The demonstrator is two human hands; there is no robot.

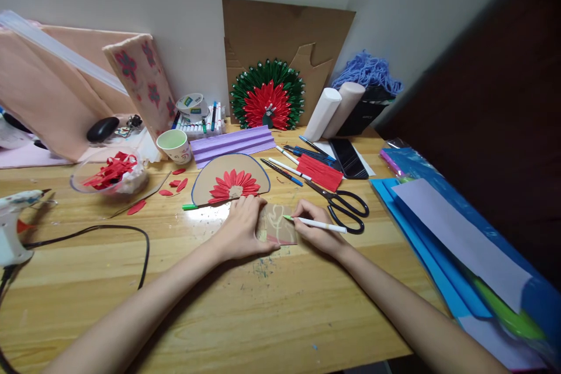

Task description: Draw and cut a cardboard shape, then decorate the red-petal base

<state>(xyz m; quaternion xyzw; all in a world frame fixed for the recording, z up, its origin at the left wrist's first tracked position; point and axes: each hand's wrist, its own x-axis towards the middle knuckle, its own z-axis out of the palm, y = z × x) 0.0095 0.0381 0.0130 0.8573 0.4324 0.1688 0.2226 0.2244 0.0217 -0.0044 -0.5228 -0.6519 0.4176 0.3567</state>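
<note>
A small brown cardboard piece [287, 234] lies flat on the table, with pale green curved lines drawn on it and a reddish strip along its lower edge. My left hand [242, 227] rests on its left side, fingers and thumb spread, pressing it against the wood. In my right hand [318, 232] a white marker [322, 224] is pinched, its light green tip at the drawn lines. Just behind stands out a half-round cardboard [205, 182] with red petals [234, 183] and a blue edge. A green marker cap [190, 207] is left of my left hand.
Black-handled scissors [348, 207], pens [284, 172], red crepe paper [319, 172] and a phone [349, 159] lie to the right. A glue gun [13, 228] with its cord, a bowl of red scraps [111, 172] and a paper cup [174, 146] occupy the left. Blue folders [416, 234] cover the right edge.
</note>
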